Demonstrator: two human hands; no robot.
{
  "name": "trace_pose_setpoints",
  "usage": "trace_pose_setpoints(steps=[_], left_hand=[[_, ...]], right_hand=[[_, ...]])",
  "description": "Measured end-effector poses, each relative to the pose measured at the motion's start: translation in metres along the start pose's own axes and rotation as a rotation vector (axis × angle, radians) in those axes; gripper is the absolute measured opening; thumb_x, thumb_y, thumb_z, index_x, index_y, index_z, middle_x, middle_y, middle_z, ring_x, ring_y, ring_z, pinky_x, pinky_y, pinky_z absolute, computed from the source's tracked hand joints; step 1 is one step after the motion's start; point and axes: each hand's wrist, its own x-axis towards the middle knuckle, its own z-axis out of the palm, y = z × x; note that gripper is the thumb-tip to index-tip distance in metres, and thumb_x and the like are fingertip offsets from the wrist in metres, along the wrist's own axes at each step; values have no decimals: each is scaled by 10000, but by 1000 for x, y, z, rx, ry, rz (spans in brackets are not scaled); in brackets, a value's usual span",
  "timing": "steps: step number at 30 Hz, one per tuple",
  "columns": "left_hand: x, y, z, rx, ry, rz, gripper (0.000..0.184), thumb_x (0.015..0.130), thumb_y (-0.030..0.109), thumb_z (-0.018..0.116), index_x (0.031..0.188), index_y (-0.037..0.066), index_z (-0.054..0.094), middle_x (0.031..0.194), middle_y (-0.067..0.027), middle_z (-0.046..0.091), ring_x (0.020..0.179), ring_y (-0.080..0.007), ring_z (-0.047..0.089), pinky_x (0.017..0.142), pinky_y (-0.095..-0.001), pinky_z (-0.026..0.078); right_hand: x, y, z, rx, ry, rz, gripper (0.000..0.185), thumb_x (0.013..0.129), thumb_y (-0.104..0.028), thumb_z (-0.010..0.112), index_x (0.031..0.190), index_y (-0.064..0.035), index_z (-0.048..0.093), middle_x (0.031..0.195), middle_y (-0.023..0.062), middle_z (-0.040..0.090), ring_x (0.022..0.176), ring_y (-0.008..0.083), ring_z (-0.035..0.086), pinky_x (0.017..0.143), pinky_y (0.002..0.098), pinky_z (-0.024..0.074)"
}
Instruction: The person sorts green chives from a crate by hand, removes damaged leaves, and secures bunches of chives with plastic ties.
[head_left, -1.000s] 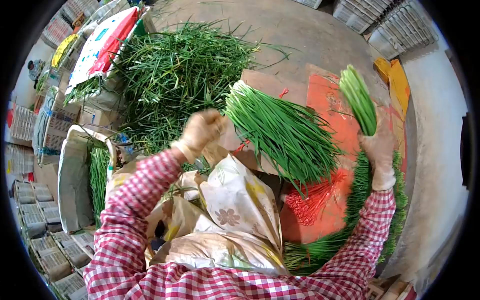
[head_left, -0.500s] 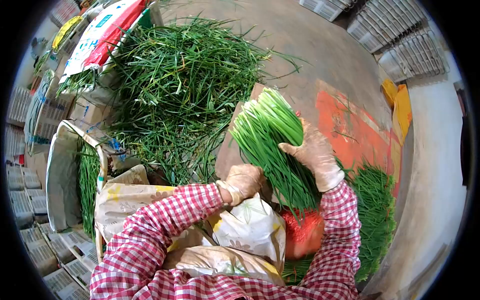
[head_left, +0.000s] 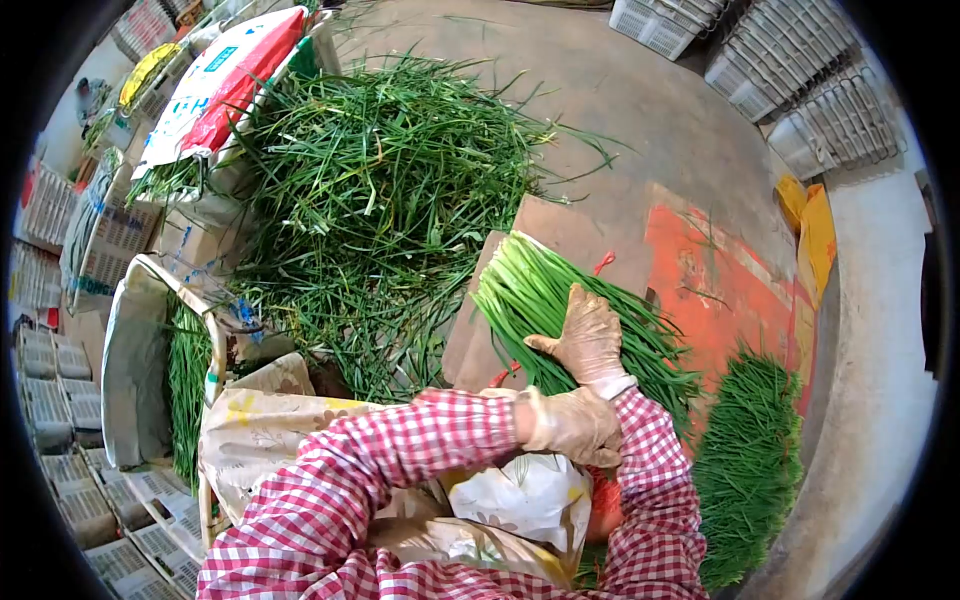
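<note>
A bundle of green chives (head_left: 535,295), pale stem ends toward the upper left, lies on a brown board (head_left: 462,335). My right hand (head_left: 585,335), in a thin pale glove, rests on the bundle, thumb stretched away from the fingers. Crossing beneath it, my gloved left hand (head_left: 575,428) is bent downward beside the right cuff; its fingertips are hidden. One red tie end (head_left: 605,262) shows beyond the bundle and another red tie end (head_left: 505,375) on the near side. Something red (head_left: 605,495) is partly visible below my left hand.
Loose green leaves (head_left: 390,160) are heaped ahead on the left. More chives (head_left: 745,460) lie at right, beside an orange-red sheet (head_left: 715,275). A lined basket (head_left: 135,370) with chives stands at left. White crates (head_left: 835,120) are stacked at the far right.
The bundle was tilted up in my right hand and now lies lower on the board, with that hand flat over it. My left hand has moved right and down, from the bundle's near side to beside the right wrist.
</note>
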Motion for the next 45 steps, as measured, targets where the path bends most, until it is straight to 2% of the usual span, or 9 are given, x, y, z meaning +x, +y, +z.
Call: trace_pose_setpoints(steps=[2, 4, 9, 17, 21, 26, 31, 37, 45], left_hand=[[-10, 1, -45, -162, 78, 77, 271, 828, 248, 629, 673, 28, 591, 545, -64, 522, 475, -214, 507, 474, -350, 453], [-13, -17, -49, -435, 639, -66, 202, 857, 164, 584, 713, 23, 604, 580, -71, 519, 503, -248, 500, 499, -365, 468], [10, -81, -53, 433, 942, -104, 233, 874, 83, 521, 1089, 14, 575, 997, -149, 607, 1001, -294, 567, 971, -420, 405], [15, -130, -33, 662, 524, -494, 489, 888, 199, 444, 1334, 14, 366, 1235, -156, 526, 1190, -279, 474, 1072, -423, 261], [19, -130, -38, 685, 365, -588, 438, 898, 223, 428, 1286, 19, 437, 1228, -145, 545, 1171, -266, 498, 1057, -439, 278], [28, -151, -38, 774, 275, -593, 373, 901, 254, 417, 1218, 78, 507, 1191, -115, 574, 1119, -286, 533, 1019, -475, 317], [36, -128, -53, 618, 116, -760, 338, 913, 285, 408, 1174, 107, 528, 1137, -95, 587, 1071, -285, 551, 992, -486, 331], [23, -131, -39, 706, 245, -614, 370, 883, 321, 454, 675, 122, 685, 715, -120, 665, 763, -288, 641, 882, -444, 408], [20, -114, -46, 682, 192, -651, 247, 808, 288, 538, 728, 99, 677, 732, -129, 652, 722, -288, 623, 806, -424, 445]], right_hand=[[-2, -1, 11, -38, 111, 9, 1009, 589, -732, 628, 1217, 33, 430, 938, 96, 557, 876, 225, 531, 706, 335, 457], [1, 9, 53, 400, 225, -51, 794, 722, -594, 607, 1219, -6, 416, 1039, 102, 525, 962, 224, 509, 785, 351, 429], [-5, 5, 24, 355, 166, 40, 632, 756, -436, 675, 1188, -21, 471, 1128, 152, 551, 1032, 271, 545, 862, 367, 440], [-43, 4, 26, 309, 263, 172, 1023, 577, -400, 810, 1348, 39, 301, 1233, 170, 481, 1133, 297, 458, 972, 412, 338], [-54, 48, 16, 533, 243, -52, 817, 741, -400, 703, 1348, 11, 341, 1208, 206, 519, 1114, 312, 506, 927, 382, 407], [5, 93, -36, 767, 462, 317, 335, 844, -297, 593, 1079, -59, 623, 917, 131, 647, 909, 306, 612, 775, 412, 486], [80, 85, -10, 340, -230, 538, 371, 801, -343, 594, 1006, -44, 670, 1021, 161, 652, 996, 320, 611, 832, 403, 486], [103, 66, 26, 462, -191, 553, 301, 781, -286, 589, 937, -54, 699, 989, 155, 667, 948, 326, 637, 785, 426, 512], [112, 56, 74, 982, -51, 343, 273, 779, -293, 601, 873, -53, 692, 849, 159, 668, 810, 262, 643, 767, 346, 503]])
